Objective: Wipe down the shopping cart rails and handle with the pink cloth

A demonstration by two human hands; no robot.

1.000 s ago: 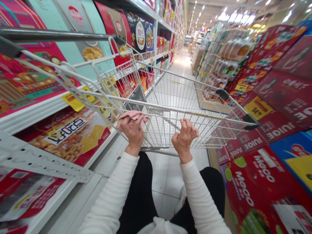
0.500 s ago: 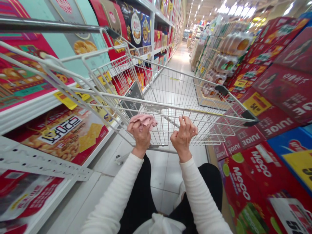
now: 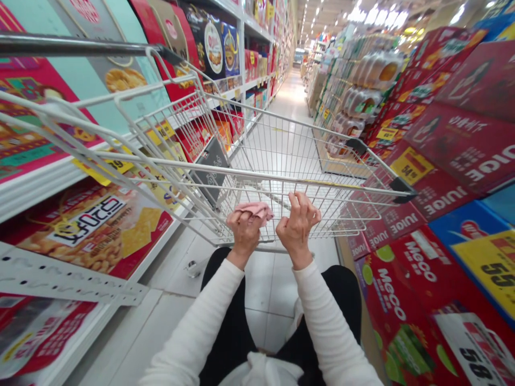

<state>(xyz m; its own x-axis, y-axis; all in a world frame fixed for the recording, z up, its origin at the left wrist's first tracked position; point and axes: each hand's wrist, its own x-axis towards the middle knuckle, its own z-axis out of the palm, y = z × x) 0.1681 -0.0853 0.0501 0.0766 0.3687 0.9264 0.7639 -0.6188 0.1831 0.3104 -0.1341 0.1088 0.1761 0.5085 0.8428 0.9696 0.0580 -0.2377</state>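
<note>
A wire shopping cart (image 3: 281, 155) stands in a store aisle, seen from low down at its near end. My left hand (image 3: 243, 230) is closed around a pink cloth (image 3: 255, 210) and presses it on the cart's lower wire rim. My right hand (image 3: 296, 225) sits just to the right, fingers curled over the same wire rim. Both arms wear white sleeves. The cart basket holds nothing that I can see.
Shelves of boxed snacks (image 3: 92, 230) run along the left. Stacked red juice cartons (image 3: 434, 193) line the right, close to the cart. The tiled aisle (image 3: 289, 96) stretches ahead. A dark sign panel (image 3: 209, 166) hangs on the cart's left side.
My left hand with the pink cloth has slid right along the cart's wire rim, closing on my right hand. The view has shifted slightly left and down.
</note>
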